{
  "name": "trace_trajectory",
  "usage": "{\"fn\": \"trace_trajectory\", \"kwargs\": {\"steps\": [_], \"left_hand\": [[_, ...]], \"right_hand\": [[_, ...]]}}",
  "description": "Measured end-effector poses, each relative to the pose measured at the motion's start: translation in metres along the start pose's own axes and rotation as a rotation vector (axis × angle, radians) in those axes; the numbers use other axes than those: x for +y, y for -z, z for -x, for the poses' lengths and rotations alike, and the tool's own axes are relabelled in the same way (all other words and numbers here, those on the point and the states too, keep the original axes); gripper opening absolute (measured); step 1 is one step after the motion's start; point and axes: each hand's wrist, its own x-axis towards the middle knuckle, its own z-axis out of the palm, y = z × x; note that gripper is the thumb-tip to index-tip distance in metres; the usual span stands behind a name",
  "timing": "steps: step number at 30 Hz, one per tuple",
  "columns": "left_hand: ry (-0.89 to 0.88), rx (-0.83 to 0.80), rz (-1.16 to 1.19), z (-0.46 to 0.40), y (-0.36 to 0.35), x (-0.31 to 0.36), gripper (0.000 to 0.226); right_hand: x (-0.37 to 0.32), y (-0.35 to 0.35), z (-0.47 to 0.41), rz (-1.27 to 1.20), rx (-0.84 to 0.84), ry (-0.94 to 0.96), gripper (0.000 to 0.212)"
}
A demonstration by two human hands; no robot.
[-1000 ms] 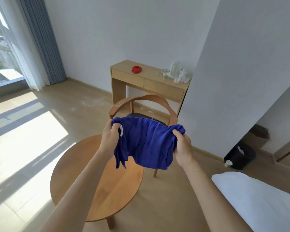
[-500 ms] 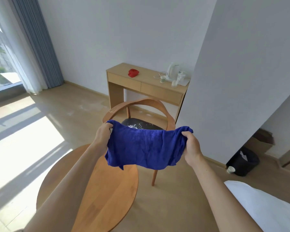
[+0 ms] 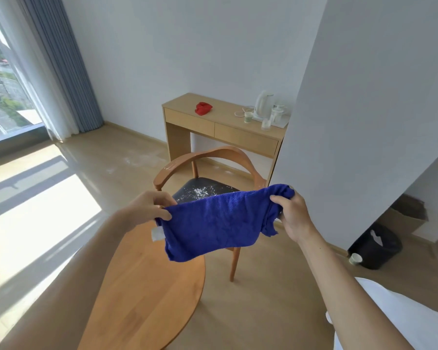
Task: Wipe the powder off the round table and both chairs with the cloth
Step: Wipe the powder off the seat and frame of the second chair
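Note:
I hold a blue cloth [image 3: 213,221] stretched in the air between both hands. My left hand [image 3: 149,205] pinches its left corner, where a white label hangs. My right hand [image 3: 292,213] grips the bunched right end. Below the cloth is the round wooden table [image 3: 147,286], its top showing no powder that I can make out. Behind the cloth stands a wooden chair [image 3: 208,160] with a curved back and a dark seat. White powder [image 3: 200,192] is scattered on that seat. Only one chair is in view.
A wooden desk [image 3: 223,122] with a red object [image 3: 203,108], a kettle [image 3: 263,104] and cups stands against the back wall. A wall corner juts out at right. A black bin [image 3: 377,246] and a paper cup [image 3: 355,258] sit on the floor. White bedding [image 3: 402,317] lies at bottom right.
My hands have pulled apart and lowered the cloth, stretching it flatter. The view has moved left and closer to the chair, so the powdered seat now shows above the cloth.

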Motion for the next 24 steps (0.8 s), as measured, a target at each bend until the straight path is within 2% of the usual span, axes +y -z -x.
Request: {"fn": "trace_trajectory", "kwargs": {"steps": [4,7,10,15,19,24], "left_hand": [[0.151,-0.172,-0.238,-0.004,-0.017,-0.001,0.038],[0.219,-0.315,-0.331,-0.005,-0.038,-0.001,0.050],[0.204,-0.379,-0.316,-0.007,-0.058,-0.001,0.039],[0.039,-0.321,-0.093,-0.006,-0.091,0.011,0.038],[-0.091,-0.220,0.074,-0.005,-0.110,0.023,0.023],[-0.194,-0.140,0.025,-0.003,-0.119,0.039,0.015]], "right_hand": [[-0.007,-0.010,-0.003,-0.013,-0.058,0.016,0.013],[-0.014,-0.022,-0.003,-0.034,-0.143,0.037,0.014],[-0.020,-0.031,0.000,-0.037,-0.227,0.071,0.019],[-0.023,-0.036,0.005,0.001,-0.295,0.046,0.018],[-0.026,-0.031,0.004,-0.007,-0.266,0.052,0.016],[-0.026,-0.016,0.001,0.078,-0.198,0.054,0.019]]}}
